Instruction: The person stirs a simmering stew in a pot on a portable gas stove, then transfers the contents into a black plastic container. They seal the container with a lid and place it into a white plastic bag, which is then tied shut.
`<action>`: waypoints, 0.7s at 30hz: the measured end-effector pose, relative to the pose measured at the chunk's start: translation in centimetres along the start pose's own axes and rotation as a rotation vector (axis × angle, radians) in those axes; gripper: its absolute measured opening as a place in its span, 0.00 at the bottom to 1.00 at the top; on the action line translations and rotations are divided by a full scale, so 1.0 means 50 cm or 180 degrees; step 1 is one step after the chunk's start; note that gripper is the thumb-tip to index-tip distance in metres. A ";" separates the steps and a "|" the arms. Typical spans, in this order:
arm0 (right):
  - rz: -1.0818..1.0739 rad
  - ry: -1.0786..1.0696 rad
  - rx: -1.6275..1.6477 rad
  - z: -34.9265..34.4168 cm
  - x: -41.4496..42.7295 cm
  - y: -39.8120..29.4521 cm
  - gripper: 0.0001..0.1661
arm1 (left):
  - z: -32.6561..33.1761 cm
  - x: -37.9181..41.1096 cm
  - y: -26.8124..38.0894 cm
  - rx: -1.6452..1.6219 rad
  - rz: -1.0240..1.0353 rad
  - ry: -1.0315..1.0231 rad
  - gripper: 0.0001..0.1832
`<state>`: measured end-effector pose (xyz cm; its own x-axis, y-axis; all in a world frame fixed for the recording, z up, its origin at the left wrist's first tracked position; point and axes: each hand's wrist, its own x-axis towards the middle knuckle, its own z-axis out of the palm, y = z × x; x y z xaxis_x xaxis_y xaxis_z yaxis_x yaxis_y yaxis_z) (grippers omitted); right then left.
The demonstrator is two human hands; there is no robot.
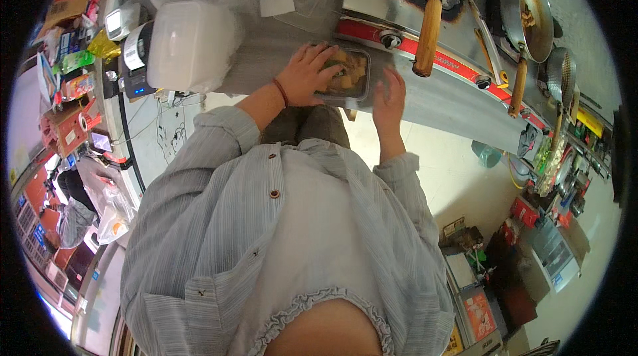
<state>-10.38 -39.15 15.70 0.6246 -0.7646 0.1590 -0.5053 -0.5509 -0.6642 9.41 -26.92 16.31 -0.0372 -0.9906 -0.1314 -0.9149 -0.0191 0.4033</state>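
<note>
A clear plastic food container (355, 76) lies on the metal counter near its front edge. Yellow chunks and darker food show inside it; whether a lid covers it I cannot tell. My left hand (309, 74) spans the container's left side, fingers at the far edge and thumb over the food. A dark red bracelet circles that wrist. Just off the container's right side, my right hand (390, 99) is raised with its fingers apart, holding nothing.
On the left, a large stack of translucent plastic containers (177, 44) stands beside a black device with a label roll (134, 47). Right of my hands is a gas stove (379, 2) with wooden-handled pans (538, 22). A white card (277, 4) lies beyond the container.
</note>
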 end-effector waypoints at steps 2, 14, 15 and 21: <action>-0.0313 -0.0283 -0.0233 0.026 0.033 -0.003 0.21 | 0.023 0.021 -0.012 -0.0064 0.0095 -0.0096 0.46; -0.0564 -0.0937 -0.0810 0.105 0.034 0.023 0.29 | 0.061 -0.007 -0.038 -0.0328 -0.0141 0.0323 0.55; -0.0539 -0.0959 -0.0800 0.105 0.035 0.023 0.29 | 0.060 -0.009 -0.038 -0.0308 -0.0166 0.0330 0.55; -0.0474 -0.0946 -0.0460 0.104 0.037 0.028 0.29 | 0.044 -0.004 -0.031 -0.0257 -0.0248 0.0215 0.56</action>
<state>-6.80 -39.59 11.26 0.8327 -0.5535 0.0127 -0.4616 -0.7067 -0.5362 9.97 -26.40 13.70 0.0623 -0.9925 -0.1051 -0.8785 -0.1045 0.4662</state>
